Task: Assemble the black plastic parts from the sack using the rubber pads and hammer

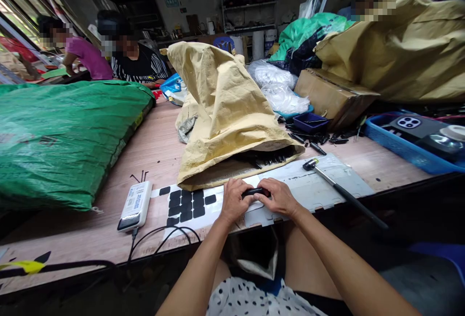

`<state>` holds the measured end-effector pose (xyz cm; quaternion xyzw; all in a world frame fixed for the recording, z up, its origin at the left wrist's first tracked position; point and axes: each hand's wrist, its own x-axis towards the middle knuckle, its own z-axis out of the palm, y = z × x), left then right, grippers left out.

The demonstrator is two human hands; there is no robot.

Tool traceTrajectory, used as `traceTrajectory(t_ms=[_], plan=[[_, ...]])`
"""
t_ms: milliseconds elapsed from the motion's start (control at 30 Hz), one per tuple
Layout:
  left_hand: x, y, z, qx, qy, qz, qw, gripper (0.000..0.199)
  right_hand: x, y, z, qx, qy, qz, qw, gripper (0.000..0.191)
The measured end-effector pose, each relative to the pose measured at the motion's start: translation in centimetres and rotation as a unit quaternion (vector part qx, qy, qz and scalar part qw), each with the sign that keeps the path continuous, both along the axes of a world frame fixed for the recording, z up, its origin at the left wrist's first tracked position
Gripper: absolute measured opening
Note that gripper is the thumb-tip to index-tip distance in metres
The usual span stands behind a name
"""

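Observation:
Both my hands grip a short black cylindrical piece (pixel 252 192) near the table's front edge. My left hand (pixel 234 201) has its fingers closed on the left end, and my right hand (pixel 278 197) pinches the right end. Just beyond them lies the mouth of a tan paper sack (pixel 232 108), with several thin black parts (pixel 271 157) inside. Left of my hands is a white sheet with rounded black square stickers (pixel 186 205). On the right a hammer (pixel 336 188) rests on a flat whitish board (pixel 348 175), its handle past the edge.
A white power bank (pixel 135 205) with a black cable (pixel 160 229) lies left. A big green sack (pixel 65 137) fills the left side. To the right are a blue tray (pixel 403 144), a cardboard box (pixel 332 96) and loose black parts (pixel 317 149). Co-workers (pixel 89 57) sit across the table.

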<state>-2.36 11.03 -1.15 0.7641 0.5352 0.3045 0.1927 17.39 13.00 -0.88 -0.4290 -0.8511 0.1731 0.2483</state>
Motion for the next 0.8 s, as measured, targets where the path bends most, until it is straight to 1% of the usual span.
traceTrajectory(t_ms=[100, 267, 433, 633, 800], plan=[[0.1, -0.2, 0.0, 0.007, -0.003, -0.007, 1.0, 0.01, 0.0, -0.1, 0.1, 0.014, -0.02, 0.008, 1.0, 0.022], [0.1, -0.3, 0.2, 0.014, -0.003, -0.015, 1.0, 0.009, 0.1, -0.3, 0.3, 0.022, -0.038, 0.029, 0.999, 0.026], [0.0, -0.3, 0.4, 0.026, -0.003, -0.013, 1.0, 0.006, -0.4, -0.6, 0.7, 0.031, -0.036, 0.027, 0.999, 0.022], [-0.2, -0.5, 0.3, 0.044, -0.02, -0.021, 0.999, 0.01, -1.3, -1.0, 0.5, 0.063, -0.01, 0.019, 0.998, 0.022], [0.0, -0.5, 0.2, 0.046, -0.013, -0.031, 0.998, 0.006, -0.8, -1.2, 0.4, 0.054, -0.02, 0.013, 0.998, 0.022]])
